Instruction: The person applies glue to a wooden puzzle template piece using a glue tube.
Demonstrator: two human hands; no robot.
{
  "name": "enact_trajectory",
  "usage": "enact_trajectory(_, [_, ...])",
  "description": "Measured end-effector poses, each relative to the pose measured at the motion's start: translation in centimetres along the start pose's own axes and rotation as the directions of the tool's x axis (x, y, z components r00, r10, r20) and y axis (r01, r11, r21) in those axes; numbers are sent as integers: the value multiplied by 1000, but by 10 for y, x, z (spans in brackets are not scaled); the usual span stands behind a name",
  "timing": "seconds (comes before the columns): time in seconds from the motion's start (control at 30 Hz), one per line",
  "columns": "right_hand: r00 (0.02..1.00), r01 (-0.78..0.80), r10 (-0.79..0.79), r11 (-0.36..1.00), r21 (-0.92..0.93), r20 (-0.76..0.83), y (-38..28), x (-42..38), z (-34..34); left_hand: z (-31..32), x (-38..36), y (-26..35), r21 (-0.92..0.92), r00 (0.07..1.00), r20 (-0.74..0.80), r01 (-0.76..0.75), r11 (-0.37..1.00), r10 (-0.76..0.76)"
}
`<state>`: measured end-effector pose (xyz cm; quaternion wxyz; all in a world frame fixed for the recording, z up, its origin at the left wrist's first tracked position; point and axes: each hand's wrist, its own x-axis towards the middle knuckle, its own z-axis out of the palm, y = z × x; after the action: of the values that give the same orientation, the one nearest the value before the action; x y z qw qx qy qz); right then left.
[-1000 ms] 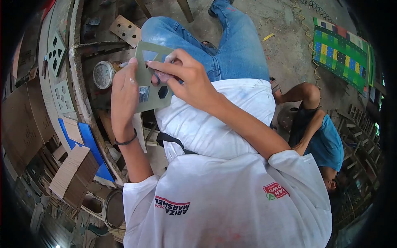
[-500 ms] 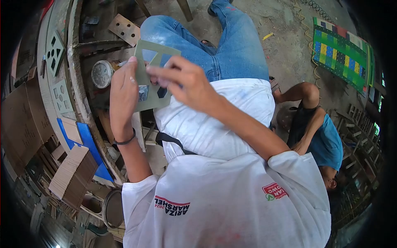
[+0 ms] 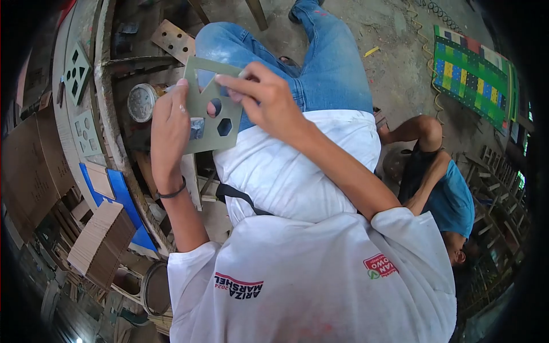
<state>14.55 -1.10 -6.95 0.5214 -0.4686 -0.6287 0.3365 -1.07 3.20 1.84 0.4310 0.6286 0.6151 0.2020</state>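
I hold a grey-green square board [image 3: 211, 134] with cut-out shapes, among them a triangle, a circle and a hexagon, above my lap. My left hand [image 3: 170, 128], with a black band on its wrist, grips the board's left edge, thumb on the face beside a square hole. My right hand [image 3: 264, 98] pinches the board's upper right edge, fingertips curled over its face near the circle. My jeans [image 3: 320, 63] and white shirt [image 3: 297, 171] lie behind the board.
A round tin [image 3: 142, 103] stands on the curved wooden bench [image 3: 106, 114] at left, with two similar cut-out boards [image 3: 77, 71]. Blue sheets [image 3: 123, 194] and stacked wooden panels [image 3: 103, 240] lie below. Another person in a blue shirt [image 3: 449, 200] crouches at right near a colourful mat [image 3: 472, 71].
My right hand has slid from the middle of the board's face up to its upper right edge, uncovering the circle and hexagon holes. The left hand keeps its grip.
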Motion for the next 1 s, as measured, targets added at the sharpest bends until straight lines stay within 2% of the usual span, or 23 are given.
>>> enact_trajectory(0.03, [999, -36, 34, 999, -40, -30, 1, 2, -3, -1, -1, -2, 4, 1000, 1, -7, 1000, 7])
enact_trajectory(0.07, [999, -19, 18, 999, -49, -39, -1, 4, 1, 1, 2, -5, 63, 997, -7, -81, 995, 82])
enact_trajectory(0.1, [999, 18, -17, 1000, 18, -33, -10, 1, 7, 4, 4, -4, 119, 989, -14, -144, 982, 147])
enact_trajectory(0.13, [999, 39, -37, 995, 91, -27, -15, -6, 12, 5, 3, -3, 116, 990, -11, -141, 983, 144])
enact_trajectory(0.17, [1000, -18, 20, 994, 108, -23, -7, -4, 9, 6, 2, 1, 71, 998, -1, -69, 995, 70])
enact_trajectory(0.2, [1000, -11, 14, 994, 110, -23, -5, -2, 5, 5, 2, 4, 27, 1000, 6, -1, 1000, 1])
enact_trajectory(0.27, [999, -10, 9, 1000, -15, -34, -2, 2, -1, 2, 2, -1, 55, 997, 23, -71, 996, 70])
enact_trajectory(0.3, [998, 39, -38, 999, 19, -40, -13, -1, 5, 3, 3, -1, 76, 991, 46, -131, 988, 128])
enact_trajectory(0.4, [1000, -6, 7, 1000, 12, -24, -1, -1, 5, 4, 2, 4, 67, 1000, 19, -26, 997, 25])
enact_trajectory(0.5, [998, -9, 11, 999, 36, -59, -7, -4, 9, 3, 0, 5, -18, 999, 41, -29, 999, 30])
enact_trajectory(0.6, [998, 2, 3, 996, 90, -55, -7, -2, 5, 5, 1, 5, -17, 999, 53, 13, 1000, -13])
enact_trajectory(0.67, [998, -62, 63, 998, -32, 18, 14, 6, -10, 1, 1, 3, -13, 998, 65, 7, 1000, -6])
enact_trajectory(0.73, [997, -74, 75, 997, -39, 21, 2, 11, -20, -2, 3, 4, -16, 997, 75, -9, 1000, 10])
enact_trajectory(0.8, [986, -166, 166, 979, 117, 5, -10, 15, -34, -8, -1, 9, -200, 987, 160, 67, 978, -35])
enact_trajectory(0.83, [987, -160, 160, 980, 115, 11, -13, 18, -41, -13, -1, 12, -205, 988, 152, 65, 977, -34])
enact_trajectory(0.9, [946, -324, 301, 872, 367, 119, -20, 18, -55, -26, -2, 17, -51, 945, 320, -50, 997, 64])
enact_trajectory(0.93, [943, -331, 308, 869, 368, 122, -27, 20, -68, -33, 0, 19, -52, 944, 324, -43, 998, 57])
enact_trajectory(0.97, [933, -361, 316, 822, 441, 173, -34, 25, -83, -41, 6, 20, 94, 896, 363, -308, 947, 255])
enact_trajectory(1.0, [923, -384, 312, 771, 507, 225, -38, 32, -91, -48, 10, 24, 225, 798, 423, -551, 803, 429])
